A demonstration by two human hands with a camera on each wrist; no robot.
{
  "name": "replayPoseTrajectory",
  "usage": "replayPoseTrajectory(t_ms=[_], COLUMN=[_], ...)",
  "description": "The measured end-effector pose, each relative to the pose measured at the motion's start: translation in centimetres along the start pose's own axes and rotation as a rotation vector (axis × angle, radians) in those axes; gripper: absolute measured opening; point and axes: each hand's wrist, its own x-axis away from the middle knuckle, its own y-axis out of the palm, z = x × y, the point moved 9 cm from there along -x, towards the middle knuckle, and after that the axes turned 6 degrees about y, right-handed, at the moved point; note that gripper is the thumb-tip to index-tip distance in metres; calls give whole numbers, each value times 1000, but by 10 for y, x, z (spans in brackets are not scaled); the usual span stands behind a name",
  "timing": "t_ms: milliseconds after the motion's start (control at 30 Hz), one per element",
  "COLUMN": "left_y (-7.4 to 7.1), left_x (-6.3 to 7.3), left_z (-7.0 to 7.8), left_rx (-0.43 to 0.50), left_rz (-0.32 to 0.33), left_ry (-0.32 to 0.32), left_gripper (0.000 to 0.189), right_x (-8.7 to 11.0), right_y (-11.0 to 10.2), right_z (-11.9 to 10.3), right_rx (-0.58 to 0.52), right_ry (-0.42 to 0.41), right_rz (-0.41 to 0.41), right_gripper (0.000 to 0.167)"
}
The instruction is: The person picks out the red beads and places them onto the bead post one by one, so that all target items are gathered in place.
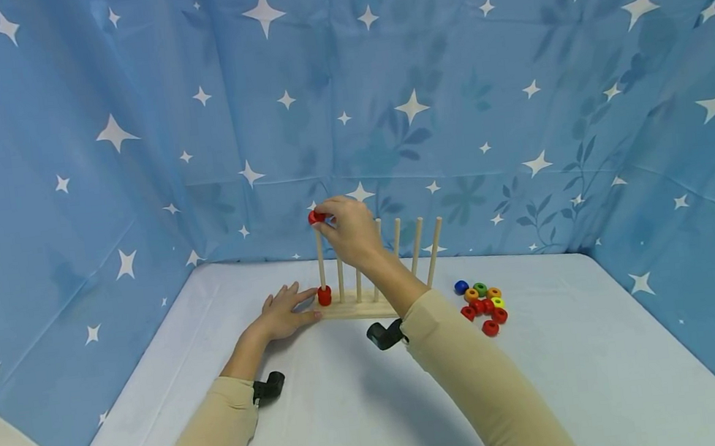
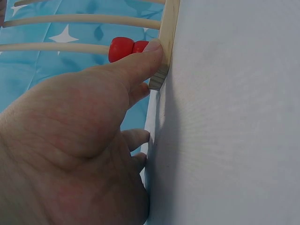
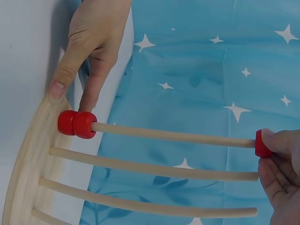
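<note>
A wooden rack (image 1: pixel 355 308) with several upright pegs stands on the table. Two red beads (image 3: pixel 77 124) are stacked at the foot of its end peg (image 3: pixel 173 135). At the top of that same peg, my right hand (image 1: pixel 353 232) pinches another red bead (image 3: pixel 262 143) between thumb and fingers. My left hand (image 1: pixel 284 314) rests at the rack's left end, thumb (image 2: pixel 152 54) against the base near the stacked beads, the other fingers spread. The left palm hides part of the rack end in the left wrist view.
Right of the rack lies a loose group of beads: several red beads (image 1: pixel 490 328), a blue bead (image 1: pixel 461 287), a green bead (image 1: pixel 480 288), a yellow bead (image 1: pixel 497 303) and orange ones. A blue star-patterned curtain (image 1: pixel 335 144) stands behind the white table (image 1: pixel 583 344).
</note>
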Motion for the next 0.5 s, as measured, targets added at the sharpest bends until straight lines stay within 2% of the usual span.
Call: replayPoseTrajectory(t_ms=[500], left_y=[0], left_x=[0], left_z=[-1], left_rx=[-9], left_rz=[5], left_ry=[-9], left_gripper=[70], right_x=[-3], right_y=[3], right_z=[-1], right_rx=[23], right_ry=[21], right_rz=[-41], right_gripper=[22])
